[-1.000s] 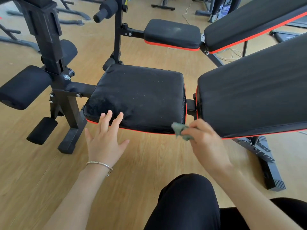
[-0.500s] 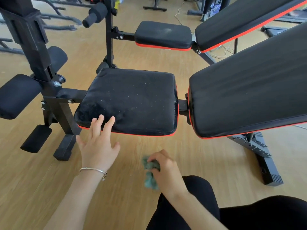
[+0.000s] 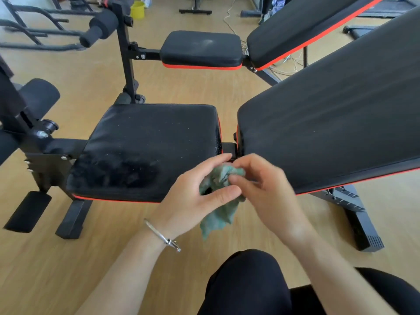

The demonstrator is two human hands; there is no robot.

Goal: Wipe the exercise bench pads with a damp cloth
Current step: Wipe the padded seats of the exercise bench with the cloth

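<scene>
Cloth (image 3: pixel 219 214), green and crumpled, is bunched between both hands, in front of the near right corner of the seat pad (image 3: pixel 147 146), by the gap to the back pad (image 3: pixel 329 123). The left hand (image 3: pixel 193 201) cups it, thumb across the front and fingers curled over the top. The right hand (image 3: pixel 268 192) pinches its upper folds narrowly with thumb and fingertips. A loose tail hangs below.

A light wooden floor (image 3: pixel 68 269) runs across the room. At the far edge stands a yellow bucket (image 3: pixel 138 9), with a white cable (image 3: pixel 229 15) trailing over the boards to its right. Black tube frames (image 3: pixel 34 32) lie at the far left.
</scene>
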